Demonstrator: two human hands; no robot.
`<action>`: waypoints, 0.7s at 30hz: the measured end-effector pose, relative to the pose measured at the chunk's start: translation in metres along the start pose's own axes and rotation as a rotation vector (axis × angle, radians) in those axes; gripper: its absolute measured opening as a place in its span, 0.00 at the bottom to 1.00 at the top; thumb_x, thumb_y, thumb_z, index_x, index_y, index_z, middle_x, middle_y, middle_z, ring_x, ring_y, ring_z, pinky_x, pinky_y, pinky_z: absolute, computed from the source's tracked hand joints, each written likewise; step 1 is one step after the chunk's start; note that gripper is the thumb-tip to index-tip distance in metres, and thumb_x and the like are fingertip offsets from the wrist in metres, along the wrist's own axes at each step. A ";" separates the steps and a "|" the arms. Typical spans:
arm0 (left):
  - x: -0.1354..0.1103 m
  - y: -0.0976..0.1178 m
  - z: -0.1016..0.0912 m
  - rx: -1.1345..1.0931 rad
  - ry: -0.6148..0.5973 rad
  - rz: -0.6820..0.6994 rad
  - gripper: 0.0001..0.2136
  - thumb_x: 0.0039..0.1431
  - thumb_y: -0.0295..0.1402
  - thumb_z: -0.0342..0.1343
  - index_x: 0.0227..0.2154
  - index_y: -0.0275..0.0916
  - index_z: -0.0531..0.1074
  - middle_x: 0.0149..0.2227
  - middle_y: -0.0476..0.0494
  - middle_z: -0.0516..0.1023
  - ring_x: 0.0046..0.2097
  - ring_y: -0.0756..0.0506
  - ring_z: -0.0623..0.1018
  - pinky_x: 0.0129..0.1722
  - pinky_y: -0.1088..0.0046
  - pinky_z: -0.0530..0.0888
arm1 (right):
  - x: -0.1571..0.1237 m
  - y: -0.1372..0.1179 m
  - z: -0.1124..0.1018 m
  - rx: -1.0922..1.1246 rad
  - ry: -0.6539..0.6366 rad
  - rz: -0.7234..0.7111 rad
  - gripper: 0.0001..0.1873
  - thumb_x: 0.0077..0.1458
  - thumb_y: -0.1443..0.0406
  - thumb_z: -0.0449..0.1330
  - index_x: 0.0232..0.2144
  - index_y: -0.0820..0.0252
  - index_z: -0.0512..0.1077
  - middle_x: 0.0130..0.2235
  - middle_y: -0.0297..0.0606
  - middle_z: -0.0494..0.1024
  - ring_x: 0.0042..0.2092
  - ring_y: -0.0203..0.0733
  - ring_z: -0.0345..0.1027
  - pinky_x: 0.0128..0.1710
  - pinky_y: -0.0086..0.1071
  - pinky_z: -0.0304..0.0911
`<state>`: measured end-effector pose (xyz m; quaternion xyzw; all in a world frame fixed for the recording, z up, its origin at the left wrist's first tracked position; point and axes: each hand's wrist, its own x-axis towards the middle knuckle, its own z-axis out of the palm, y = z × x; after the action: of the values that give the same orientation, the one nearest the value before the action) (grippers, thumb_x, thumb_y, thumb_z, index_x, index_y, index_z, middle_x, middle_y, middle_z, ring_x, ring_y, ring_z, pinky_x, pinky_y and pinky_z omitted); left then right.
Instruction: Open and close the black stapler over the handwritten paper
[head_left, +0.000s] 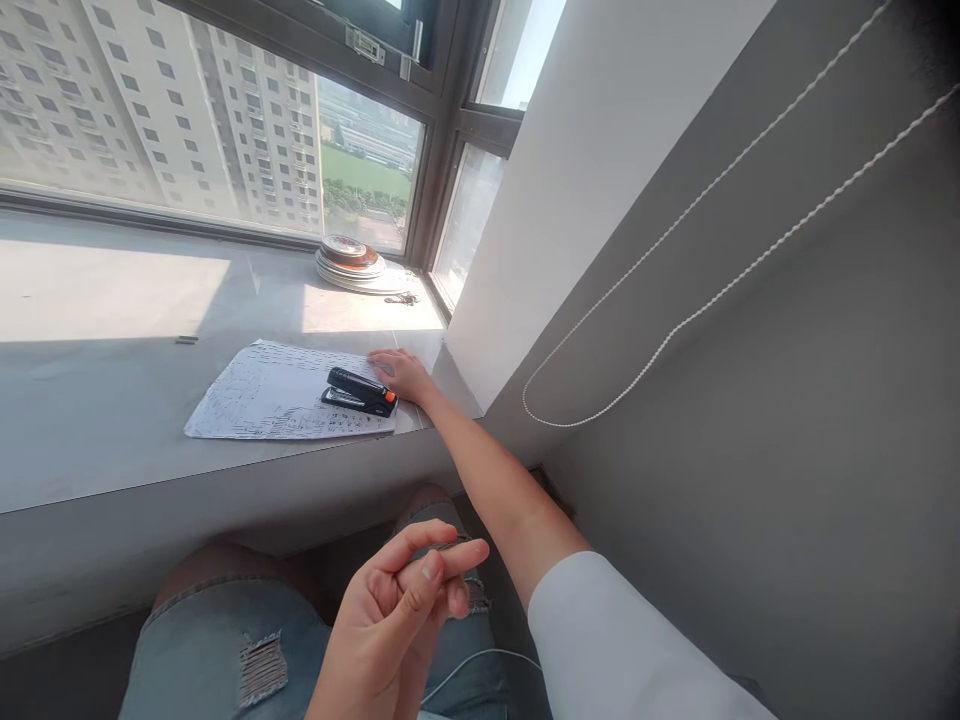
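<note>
My right hand [403, 373] reaches out onto the grey window ledge [97, 420] and rests at the right edge of a printed paper sheet [277, 400], its fingers curled beside a black stapler with an orange tip [360, 391] that lies on the paper. I cannot see whether the fingers grip the stapler. My left hand [401, 605] is low over my lap, thumb and fingers pinched on a small thin strip, perhaps staples [450, 545].
A stack of plates [351, 264] sits in the far corner of the ledge by the window, with a small dark object [405, 298] beside it. A tiny strip [187, 340] lies on the ledge at left. A white bead cord [675, 330] hangs on the grey wall at right.
</note>
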<state>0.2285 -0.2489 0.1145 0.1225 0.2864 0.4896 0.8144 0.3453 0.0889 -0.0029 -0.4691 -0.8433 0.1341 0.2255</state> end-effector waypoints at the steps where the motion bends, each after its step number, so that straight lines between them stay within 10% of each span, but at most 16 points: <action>1: 0.000 -0.001 -0.001 0.000 0.004 0.003 0.17 0.52 0.37 0.73 0.41 0.36 0.79 0.40 0.34 0.85 0.29 0.50 0.73 0.33 0.72 0.73 | 0.000 0.000 0.000 0.003 -0.001 0.000 0.17 0.68 0.62 0.53 0.56 0.48 0.74 0.62 0.31 0.73 0.64 0.47 0.62 0.67 0.49 0.53; 21: 0.004 -0.001 -0.003 0.085 -0.074 0.067 0.13 0.58 0.44 0.66 0.37 0.40 0.77 0.30 0.49 0.62 0.29 0.51 0.61 0.30 0.75 0.68 | 0.001 0.003 0.002 -0.002 0.002 -0.026 0.18 0.68 0.61 0.53 0.56 0.47 0.74 0.62 0.30 0.73 0.64 0.48 0.62 0.67 0.50 0.53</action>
<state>0.2288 -0.2461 0.1100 0.1845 0.2721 0.4993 0.8016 0.3461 0.0913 -0.0059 -0.4586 -0.8491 0.1296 0.2276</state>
